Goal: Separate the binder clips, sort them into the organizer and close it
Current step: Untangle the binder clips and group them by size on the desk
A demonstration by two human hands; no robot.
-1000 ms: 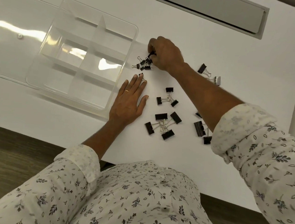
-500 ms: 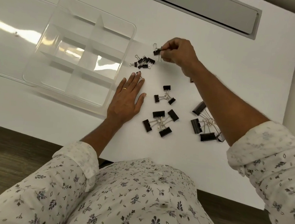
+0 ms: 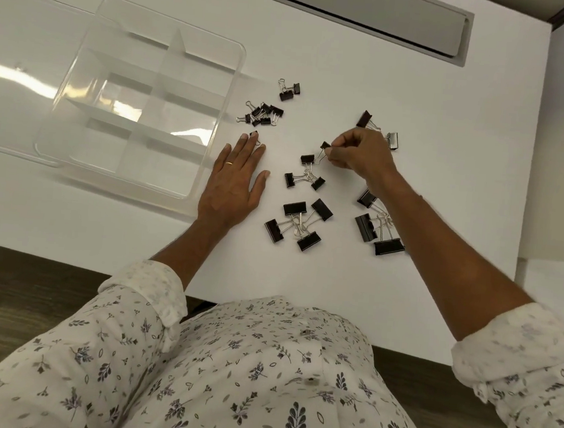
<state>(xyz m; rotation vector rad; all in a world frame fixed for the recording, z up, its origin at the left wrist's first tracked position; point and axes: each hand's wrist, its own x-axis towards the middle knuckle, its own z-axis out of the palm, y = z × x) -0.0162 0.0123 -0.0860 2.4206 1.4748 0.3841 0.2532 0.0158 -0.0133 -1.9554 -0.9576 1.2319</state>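
A clear plastic organizer [image 3: 209,173] with several empty compartments lies open on the white table, its lid [image 3: 21,64] folded out to the left. Black binder clips lie in linked clusters: a tiny-clip heap [image 3: 261,113], a loose pair [image 3: 288,91], a small cluster [image 3: 306,176], a medium cluster [image 3: 298,222] and a large cluster [image 3: 376,227]. My left hand [image 3: 233,184] rests flat on the table beside the organizer, fingertips touching one tiny clip [image 3: 254,134]. My right hand [image 3: 357,152] pinches the wire handle of a clip [image 3: 324,146] in the small cluster.
A black clip [image 3: 364,118] and a silver clip [image 3: 392,140] lie just beyond my right hand. A grey cable-tray flap [image 3: 359,12] is set into the table at the back. The table's front edge runs close to my body.
My right hand carried a tiny clip pair off the heap, set it down beyond the heap, then came back toward me onto the small cluster. My left hand stayed flat.
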